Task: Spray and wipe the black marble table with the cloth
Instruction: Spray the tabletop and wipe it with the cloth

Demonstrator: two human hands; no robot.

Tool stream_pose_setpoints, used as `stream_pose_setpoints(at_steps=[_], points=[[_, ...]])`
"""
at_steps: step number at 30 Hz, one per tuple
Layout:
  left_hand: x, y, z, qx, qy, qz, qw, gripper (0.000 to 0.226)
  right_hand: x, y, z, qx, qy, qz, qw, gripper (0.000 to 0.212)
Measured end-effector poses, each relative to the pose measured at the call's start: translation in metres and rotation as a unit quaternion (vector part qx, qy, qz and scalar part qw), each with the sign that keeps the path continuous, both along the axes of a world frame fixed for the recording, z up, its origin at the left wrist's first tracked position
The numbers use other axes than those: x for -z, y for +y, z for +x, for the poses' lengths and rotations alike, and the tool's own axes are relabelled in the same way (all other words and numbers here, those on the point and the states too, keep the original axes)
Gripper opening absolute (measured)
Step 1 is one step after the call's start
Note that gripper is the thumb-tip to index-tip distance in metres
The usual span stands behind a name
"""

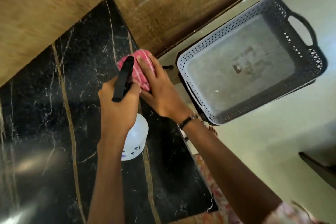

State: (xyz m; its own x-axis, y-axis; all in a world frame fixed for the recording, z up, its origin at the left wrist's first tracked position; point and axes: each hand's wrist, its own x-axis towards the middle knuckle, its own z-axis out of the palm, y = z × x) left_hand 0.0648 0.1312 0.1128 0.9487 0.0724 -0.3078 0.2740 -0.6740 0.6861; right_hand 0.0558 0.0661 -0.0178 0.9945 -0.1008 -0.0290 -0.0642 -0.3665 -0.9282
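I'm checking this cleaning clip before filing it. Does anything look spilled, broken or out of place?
Nothing stands out. The left hand grips the spray bottle over the table, the right hand presses the pink cloth near its far edge, and the empty grey basket sits beside it.

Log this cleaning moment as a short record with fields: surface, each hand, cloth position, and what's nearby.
surface: black marble table, pale and gold veins
left hand: grips the spray bottle by its black trigger head, held over the table
right hand: fingers flat, presses the pink striped cloth onto the table
cloth position: at the table's far right edge
nearby: grey perforated basket to the right, off the table
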Motion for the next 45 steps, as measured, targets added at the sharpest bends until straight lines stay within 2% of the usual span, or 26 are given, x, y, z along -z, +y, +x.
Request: stream_pose_setpoints(at_steps=[1,4,6,8,12,15,17,19,22,26,28,31,34,36,40,45], points=[[-0.001,0.0,-0.004,0.014,0.001,-0.002,1.0,0.016,0.002,0.0,0.018,-0.003,0.005,-0.002,1.0,0.077],[0.001,0.004,-0.016,0.04,0.003,0.014,0.999,0.019,0.009,0.002,0.067,0.003,0.016,-0.017,1.0,0.073],[0.002,0.006,-0.024,0.045,-0.003,0.014,0.999,0.02,0.009,0.002,0.071,0.006,0.019,-0.024,1.0,0.073],[0.002,0.009,-0.034,0.048,-0.015,0.024,0.998,0.021,0.005,0.001,0.041,0.008,0.011,-0.015,1.0,0.074],[0.004,0.017,-0.053,0.081,-0.022,0.028,0.996,0.02,-0.011,-0.004,-0.08,-0.024,0.021,0.0,0.999,0.079],[0.006,0.024,-0.072,0.097,-0.019,0.024,0.995,0.019,-0.022,-0.002,-0.172,-0.042,0.078,-0.026,0.996,0.082],[0.006,0.027,-0.084,0.101,-0.015,0.013,0.995,0.019,-0.027,0.001,-0.205,-0.05,0.114,-0.05,0.991,0.084],[0.006,0.031,-0.097,0.108,-0.012,0.009,0.994,0.019,-0.025,0.001,-0.204,-0.053,0.102,-0.06,0.992,0.084],[0.006,0.038,-0.114,0.123,-0.026,0.009,0.992,0.019,-0.014,0.001,-0.16,-0.031,0.046,-0.052,0.997,0.081],[0.006,0.053,-0.138,0.147,-0.056,0.007,0.988,0.02,-0.005,0.009,-0.119,-0.003,0.03,-0.11,0.993,0.078],[0.005,0.063,-0.151,0.151,-0.058,-0.004,0.987,0.023,-0.007,0.012,-0.139,0.005,0.028,-0.135,0.99,0.078],[0.004,0.08,-0.171,0.147,-0.051,-0.032,0.987,0.024,-0.014,0.015,-0.213,-0.004,0.028,-0.149,0.988,0.077],[0.005,0.099,-0.196,0.151,-0.052,-0.047,0.986,0.023,-0.027,0.02,-0.29,-0.017,0.069,-0.158,0.985,0.077],[0.006,0.109,-0.212,0.158,-0.049,-0.045,0.985,0.023,-0.031,0.021,-0.31,-0.015,0.082,-0.177,0.981,0.076],[0.008,0.128,-0.241,0.167,-0.054,-0.04,0.984,0.026,-0.025,0.022,-0.272,0.008,0.046,-0.226,0.973,0.075],[0.018,0.147,-0.275,0.139,-0.064,-0.072,0.986,0.024,-0.02,0.026,-0.208,0.014,0.052,-0.291,0.955,0.071]])
